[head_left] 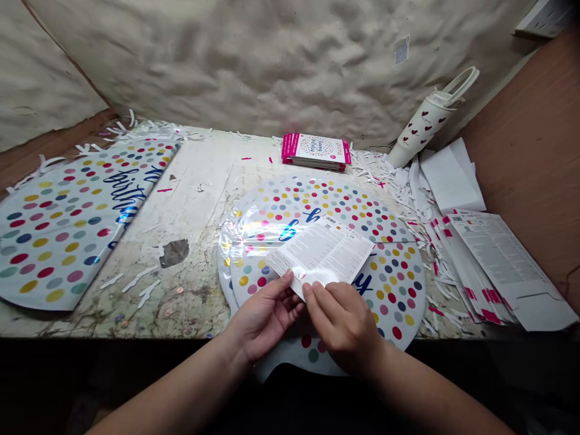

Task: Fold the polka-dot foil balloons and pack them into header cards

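A: Item one, the step in hand?
B: Printed card (324, 248), one, text side up. Step, as judged: working its near edge with the fingertips of both hands.
A: Location?
B: Above the middle of the dotted foil sheets (394, 290), blue lettering partly covered. Contact with the foil: cannot tell.
A: Left hand (269, 320)?
B: One, closed on the card's near left edge; thumb on top, fingers curled below, palm turned inward.
A: Right hand (347, 323)?
B: One, back of hand upward, fingertips pinched at the near edge, just beside the left fingertips. Thumb: hidden.
A: Forearms?
B: Two, bare, entering low from either side, converging on the card.
A: Next move, requirements?
B: In my judgement, a light, paired pinch, one hand steadying while the other works the edge, without creasing the card or dragging the foil.
A: Adjacent stock?
B: Card stack (498, 260), to the right, similar printing. Boxed-looking pile (321, 150), pink edges, beyond the foil. Folded dotted foil (54, 229), far left.
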The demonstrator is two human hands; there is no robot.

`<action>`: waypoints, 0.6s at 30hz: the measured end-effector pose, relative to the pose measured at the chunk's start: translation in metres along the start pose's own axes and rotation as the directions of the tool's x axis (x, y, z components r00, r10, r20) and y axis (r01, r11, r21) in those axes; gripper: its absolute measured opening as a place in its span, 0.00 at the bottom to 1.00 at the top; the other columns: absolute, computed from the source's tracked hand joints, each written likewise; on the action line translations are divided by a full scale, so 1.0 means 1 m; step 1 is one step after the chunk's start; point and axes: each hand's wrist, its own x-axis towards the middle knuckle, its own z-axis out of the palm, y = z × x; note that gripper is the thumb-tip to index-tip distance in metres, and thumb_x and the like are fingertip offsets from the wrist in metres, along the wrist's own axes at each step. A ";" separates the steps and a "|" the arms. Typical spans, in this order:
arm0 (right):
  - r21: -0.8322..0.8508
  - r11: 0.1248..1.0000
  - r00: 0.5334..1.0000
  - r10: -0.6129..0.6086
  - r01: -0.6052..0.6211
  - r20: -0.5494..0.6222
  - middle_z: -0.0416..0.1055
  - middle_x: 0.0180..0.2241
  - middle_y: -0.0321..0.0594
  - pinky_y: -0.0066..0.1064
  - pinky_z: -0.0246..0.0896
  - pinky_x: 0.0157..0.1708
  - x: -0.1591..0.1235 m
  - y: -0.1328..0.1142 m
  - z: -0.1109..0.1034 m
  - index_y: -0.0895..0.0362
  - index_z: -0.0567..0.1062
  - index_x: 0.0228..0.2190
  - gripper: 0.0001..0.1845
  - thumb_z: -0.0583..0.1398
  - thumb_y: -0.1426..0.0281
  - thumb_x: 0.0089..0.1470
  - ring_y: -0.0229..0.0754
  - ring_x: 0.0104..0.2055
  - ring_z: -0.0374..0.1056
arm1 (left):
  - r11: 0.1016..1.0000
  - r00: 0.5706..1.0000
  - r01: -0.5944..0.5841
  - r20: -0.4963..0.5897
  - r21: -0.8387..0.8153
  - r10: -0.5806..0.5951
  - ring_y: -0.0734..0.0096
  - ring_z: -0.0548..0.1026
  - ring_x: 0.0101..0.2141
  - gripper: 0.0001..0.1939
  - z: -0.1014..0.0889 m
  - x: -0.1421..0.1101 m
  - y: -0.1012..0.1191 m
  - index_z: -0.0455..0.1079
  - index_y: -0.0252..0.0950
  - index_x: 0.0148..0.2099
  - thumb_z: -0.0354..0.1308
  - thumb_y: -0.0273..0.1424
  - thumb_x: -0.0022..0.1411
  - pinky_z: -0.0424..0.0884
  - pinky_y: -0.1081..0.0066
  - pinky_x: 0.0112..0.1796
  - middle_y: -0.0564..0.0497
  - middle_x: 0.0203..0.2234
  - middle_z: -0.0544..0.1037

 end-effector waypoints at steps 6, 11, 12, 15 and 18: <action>0.256 0.951 0.981 0.145 -0.175 0.132 0.73 0.30 0.46 0.36 0.64 0.33 -0.003 0.006 -0.005 0.63 0.72 0.39 0.10 0.57 0.73 0.54 0.44 0.34 0.67 | 0.967 0.991 -0.102 0.110 0.234 0.078 0.76 0.72 0.24 0.07 -0.007 -0.003 0.003 0.70 0.33 0.34 0.58 0.33 0.58 0.71 0.75 0.28 0.52 0.24 0.74; 0.512 0.653 0.828 0.400 -0.558 0.392 0.68 0.31 0.39 0.30 0.63 0.34 0.012 0.014 -0.005 0.57 0.68 0.30 0.06 0.59 0.67 0.53 0.39 0.34 0.65 | 0.643 0.935 -0.350 0.206 0.681 0.290 0.74 0.69 0.23 0.17 -0.009 -0.007 0.010 0.69 0.31 0.23 0.59 0.40 0.55 0.65 0.77 0.25 0.53 0.18 0.71; 0.530 0.626 0.819 0.414 -0.573 0.397 0.67 0.29 0.37 0.30 0.62 0.34 0.014 0.015 -0.003 0.56 0.67 0.28 0.05 0.57 0.69 0.54 0.38 0.33 0.64 | 0.587 0.918 -0.383 0.223 0.713 0.327 0.74 0.69 0.23 0.17 -0.007 -0.007 0.010 0.69 0.32 0.23 0.58 0.40 0.56 0.65 0.77 0.26 0.53 0.18 0.71; 0.635 0.515 0.815 0.422 -0.576 0.398 0.65 0.27 0.36 0.28 0.61 0.32 0.016 0.024 -0.003 0.57 0.64 0.25 0.08 0.54 0.71 0.56 0.36 0.31 0.63 | 0.491 0.871 -0.458 0.263 0.741 0.416 0.72 0.69 0.23 0.16 -0.005 -0.008 0.015 0.70 0.33 0.26 0.56 0.41 0.57 0.66 0.75 0.26 0.52 0.19 0.71; 0.633 0.508 0.803 0.248 -0.584 0.541 0.65 0.23 0.33 0.25 0.61 0.25 0.008 0.045 -0.020 0.56 0.65 0.23 0.12 0.55 0.65 0.56 0.34 0.25 0.62 | 0.347 0.826 -0.492 0.301 0.799 0.477 0.69 0.72 0.26 0.12 -0.005 -0.011 0.024 0.70 0.35 0.38 0.54 0.39 0.58 0.67 0.73 0.27 0.51 0.26 0.74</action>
